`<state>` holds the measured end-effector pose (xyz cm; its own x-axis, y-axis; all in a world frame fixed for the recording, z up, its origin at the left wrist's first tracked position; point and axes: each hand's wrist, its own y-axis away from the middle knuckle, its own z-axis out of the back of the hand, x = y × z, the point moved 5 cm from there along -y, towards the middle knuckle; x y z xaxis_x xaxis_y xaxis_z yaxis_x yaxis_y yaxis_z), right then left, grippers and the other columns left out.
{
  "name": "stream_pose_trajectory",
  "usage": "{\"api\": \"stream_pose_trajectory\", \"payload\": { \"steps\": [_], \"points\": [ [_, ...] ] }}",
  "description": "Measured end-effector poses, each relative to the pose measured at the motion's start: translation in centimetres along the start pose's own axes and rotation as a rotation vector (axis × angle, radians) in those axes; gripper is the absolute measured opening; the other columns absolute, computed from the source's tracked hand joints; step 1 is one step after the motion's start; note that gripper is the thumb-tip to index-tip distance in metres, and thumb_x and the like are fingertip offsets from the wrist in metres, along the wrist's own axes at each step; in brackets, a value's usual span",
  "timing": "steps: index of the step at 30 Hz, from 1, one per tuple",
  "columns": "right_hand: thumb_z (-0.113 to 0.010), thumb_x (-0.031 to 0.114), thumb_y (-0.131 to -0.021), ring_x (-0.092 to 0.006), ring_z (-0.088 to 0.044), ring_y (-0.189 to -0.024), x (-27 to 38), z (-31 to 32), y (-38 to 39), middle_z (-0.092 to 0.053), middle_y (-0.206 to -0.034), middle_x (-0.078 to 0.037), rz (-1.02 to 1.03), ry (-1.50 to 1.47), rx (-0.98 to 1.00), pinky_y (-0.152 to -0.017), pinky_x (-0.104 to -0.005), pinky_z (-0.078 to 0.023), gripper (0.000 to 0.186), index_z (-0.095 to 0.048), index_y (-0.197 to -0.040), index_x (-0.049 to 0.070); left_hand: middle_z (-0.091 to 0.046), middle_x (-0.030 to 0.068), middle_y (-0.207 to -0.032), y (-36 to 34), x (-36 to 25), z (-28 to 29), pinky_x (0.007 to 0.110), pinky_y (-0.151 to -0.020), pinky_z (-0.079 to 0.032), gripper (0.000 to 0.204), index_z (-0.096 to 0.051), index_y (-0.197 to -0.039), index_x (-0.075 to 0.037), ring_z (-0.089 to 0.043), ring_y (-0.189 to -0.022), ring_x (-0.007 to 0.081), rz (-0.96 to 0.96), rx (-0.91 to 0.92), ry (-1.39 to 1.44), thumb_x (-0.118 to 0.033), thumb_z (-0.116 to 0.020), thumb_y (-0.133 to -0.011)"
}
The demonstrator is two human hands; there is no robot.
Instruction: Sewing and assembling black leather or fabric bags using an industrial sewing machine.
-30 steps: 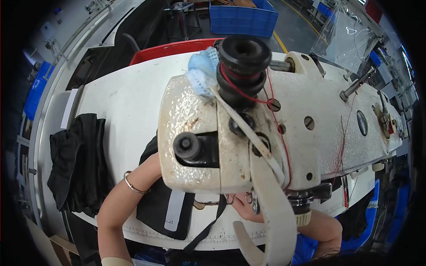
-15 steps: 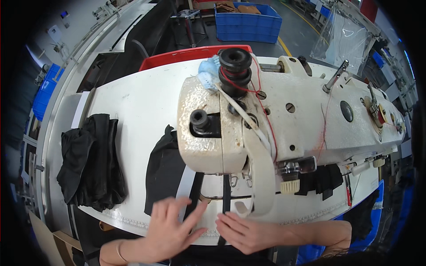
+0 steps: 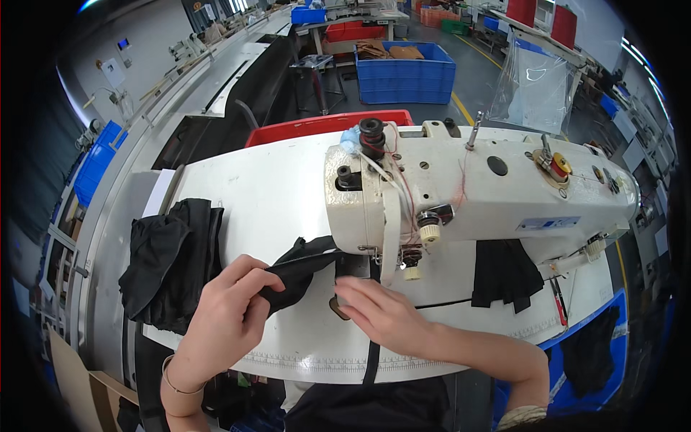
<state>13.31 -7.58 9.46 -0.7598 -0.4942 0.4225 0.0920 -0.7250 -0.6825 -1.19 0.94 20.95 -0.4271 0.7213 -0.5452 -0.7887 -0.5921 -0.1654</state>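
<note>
Bright light; ceiling lights (image 3: pixel 636 55) glow at upper right. Glare marks the plastic sheet (image 3: pixel 534 90) and glossy tabletop (image 3: pixel 281 169). Edges bend into black.

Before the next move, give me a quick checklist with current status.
1. Left hand has hold of the black cloth: ok, fingers closed on it.
2. Black cloth lying flat: not ok, it is bunched and raised at the left hand.
3. Right hand well away from the sewing machine: not ok, its fingers are near the stitching end.
4. Needle threaded: cannot tell, hidden from this view.
5. Red-and-black tool apart from both hands: ok, off toward the table's right end.
</note>
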Motion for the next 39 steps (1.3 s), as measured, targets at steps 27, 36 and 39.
{"api": "stream_pose_trajectory", "payload": {
  "steps": [27,36,39],
  "points": [
    [-0.061,0.009,-0.083,-0.03,-0.058,-0.091,-2.6,-2.7,0.3,-0.06,-0.09,-0.012,-0.276,-0.187,0.15,-0.075,-0.0381,-0.048,0.019,-0.057,-0.101,0.002,-0.05,0.0139,-0.083,-2.4,2.7,0.3,0.036,-0.064,-0.042,0.023,-0.053,-0.091,0.001,-0.05,-0.074,0.0272,-0.127,-0.113,-0.25,0.013,-0.051,-0.071],
    [-0.055,0.004,-0.082,-0.0363,-0.048,-0.113,-0.8,-1.5,2.5,-0.049,-0.121,-0.019,-0.342,-0.392,0.244,-0.091,-0.0391,-0.043,0.041,-0.047,-0.122,0.0,-0.052,0.013,-0.093,-1.0,3.7,-11.3,0.039,-0.085,-0.044,0.048,-0.058,-0.104,0.006,-0.054,-0.094,0.0275,-0.243,0.084,-0.139,-0.03,-0.068,-0.073],
    [-0.061,0.019,-0.081,-0.0365,-0.034,-0.129,1.9,1.8,4.7,-0.037,-0.136,-0.024,-0.11,-0.124,0.556,-0.106,-0.0432,-0.03,0.056,-0.043,-0.129,-0.004,-0.051,0.012,-0.09,0.0,3.6,-12.2,0.037,-0.078,-0.046,0.041,-0.058,-0.103,0.006,-0.053,-0.088,0.026,-0.343,0.114,-0.34,-0.017,-0.064,-0.069]
  ]
}}
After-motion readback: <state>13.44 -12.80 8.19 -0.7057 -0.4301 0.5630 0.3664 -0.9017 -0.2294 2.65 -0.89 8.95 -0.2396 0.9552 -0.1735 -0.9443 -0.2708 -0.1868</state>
